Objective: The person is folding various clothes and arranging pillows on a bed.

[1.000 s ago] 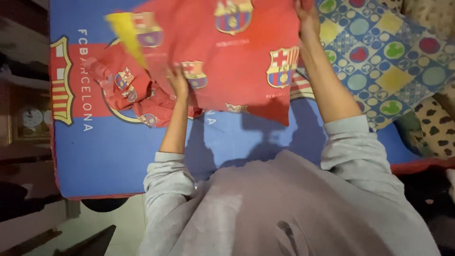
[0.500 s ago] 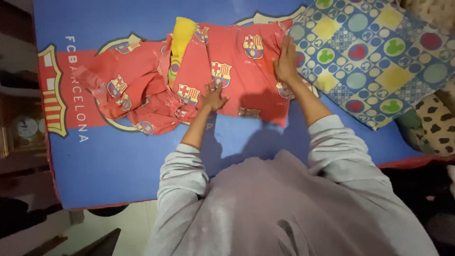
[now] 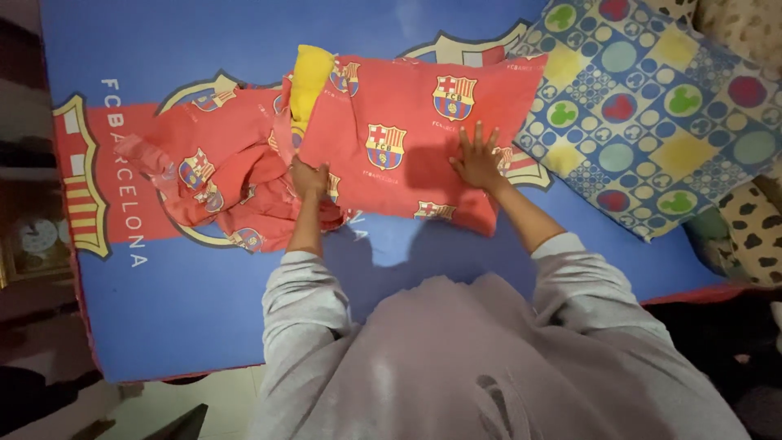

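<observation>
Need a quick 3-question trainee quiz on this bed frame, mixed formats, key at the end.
1. True or false: the right hand lies flat, fingers spread, on the red crest-printed pillow.
2. Multiple choice: the left hand grips A) the patchwork quilt of coloured circles, B) the open edge of the red pillowcase, near the loose bunched red cloth, C) the grey sleeve.
3. Fill in: the inner cushion showing at the pillow's open end is ____ in colour.

Key: 1 true; 2 B; 3 yellow.
</observation>
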